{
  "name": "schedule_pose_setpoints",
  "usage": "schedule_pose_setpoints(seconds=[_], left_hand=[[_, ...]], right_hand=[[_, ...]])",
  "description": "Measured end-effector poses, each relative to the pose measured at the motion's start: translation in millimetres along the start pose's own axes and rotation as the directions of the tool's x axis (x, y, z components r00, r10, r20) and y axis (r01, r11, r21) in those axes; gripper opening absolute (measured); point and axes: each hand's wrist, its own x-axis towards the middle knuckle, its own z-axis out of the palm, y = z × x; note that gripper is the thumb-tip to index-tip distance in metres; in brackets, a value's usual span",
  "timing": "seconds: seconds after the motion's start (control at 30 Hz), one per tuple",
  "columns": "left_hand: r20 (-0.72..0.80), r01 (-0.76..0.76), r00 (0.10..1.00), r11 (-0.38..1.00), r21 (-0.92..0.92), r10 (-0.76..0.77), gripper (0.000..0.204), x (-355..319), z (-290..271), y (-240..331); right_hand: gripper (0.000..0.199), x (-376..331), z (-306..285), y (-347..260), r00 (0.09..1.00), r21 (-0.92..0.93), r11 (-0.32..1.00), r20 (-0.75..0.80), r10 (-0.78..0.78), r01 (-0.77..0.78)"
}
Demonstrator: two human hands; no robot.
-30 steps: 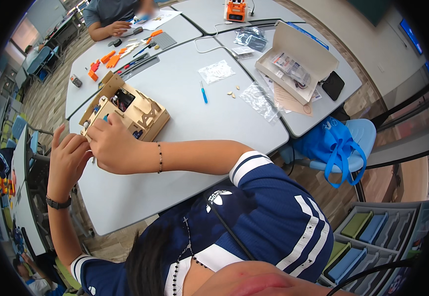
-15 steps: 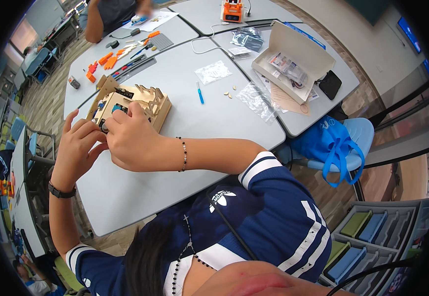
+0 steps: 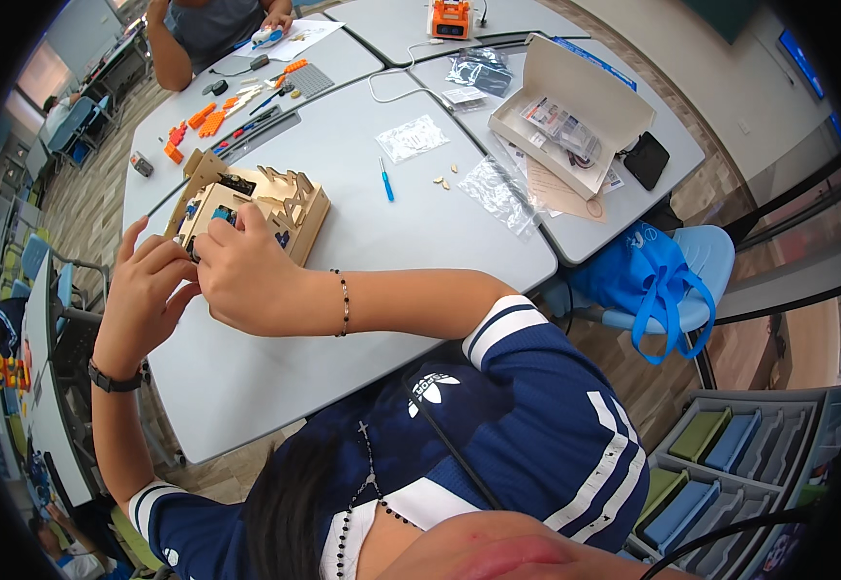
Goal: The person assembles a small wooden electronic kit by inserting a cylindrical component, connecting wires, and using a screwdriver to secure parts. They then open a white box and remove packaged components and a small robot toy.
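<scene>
Sat near the left edge of the grey table (image 3: 362, 203): a wooden model (image 3: 251, 203), thin laser-cut panels with small electronics inside. Judged light and stiff but brittle at the tabbed joints; best gripped by the solid side walls, not the lattice. Rested against its near edge, right hand (image 3: 246, 280), fingers curled, tips pressed on the base. Beside it, left hand (image 3: 145, 295), fingers pinched together at that corner; whatever lay between them, hidden.

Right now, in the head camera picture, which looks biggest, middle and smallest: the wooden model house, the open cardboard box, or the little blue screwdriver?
1. Open cardboard box, largest
2. Wooden model house, a bit smaller, though the hands hide part of it, so these two are close
3. Little blue screwdriver, clearly smallest
</scene>
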Motion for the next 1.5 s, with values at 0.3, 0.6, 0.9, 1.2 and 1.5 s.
schedule_pose_setpoints(seconds=[0.3,0.6,0.9,1.2,1.5], left_hand=[[0.007,-0.009,1.0,1.0,-0.016,0.009,0.018,3,2,0],[-0.068,0.034,0.997,0.999,0.024,-0.032,0.017,-8,6,2],[-0.318,0.106,0.947,0.975,0.195,-0.04,0.014,-25,28,14],[-0.325,0.168,0.939,0.975,0.145,-0.113,0.013,-27,37,12],[-0.267,0.165,0.954,0.982,0.091,-0.135,0.01,-29,32,9]], right_hand=[[0.007,0,4,-4,1.0,-0.031,0.999,-0.01,0.018,-0.018],[0.01,1,-2,-1,0.999,-0.01,1.0,0.047,-0.002,0.003],[0.014,1,-1,3,0.997,0.02,1.0,0.072,0.01,-0.012],[0.013,2,-1,11,0.996,-0.021,0.997,0.054,-0.077,0.079],[0.014,2,0,12,0.995,-0.001,0.995,0.02,-0.099,0.099]])
